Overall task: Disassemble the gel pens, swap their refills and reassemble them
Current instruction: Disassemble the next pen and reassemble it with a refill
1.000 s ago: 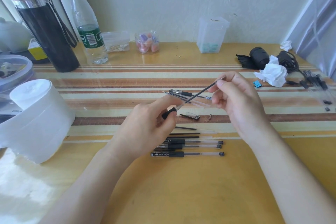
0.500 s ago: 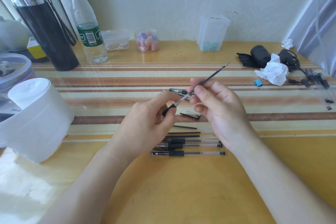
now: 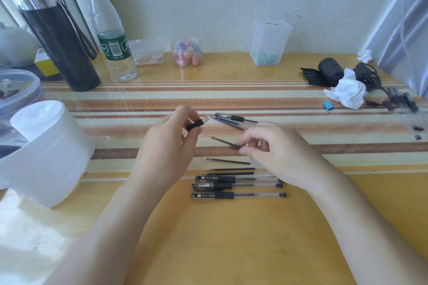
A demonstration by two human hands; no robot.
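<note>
Now L grip [image 3: 169, 143] pinches nosepiece [image 3: 196, 124], R grip [image 3: 278, 152] refill [image 3: 223, 142].

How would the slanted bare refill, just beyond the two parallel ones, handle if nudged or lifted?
The refill is a thin round tube, so it would probably roll if nudged sideways. It looks very light. Lying flat on the mat, it likely needs a fingertip pinch.

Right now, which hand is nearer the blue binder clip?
Right. The right hand is left of the blue binder clip and closer to the person, pinching a refill. The left hand is even farther left, holding a black grip piece.
</note>
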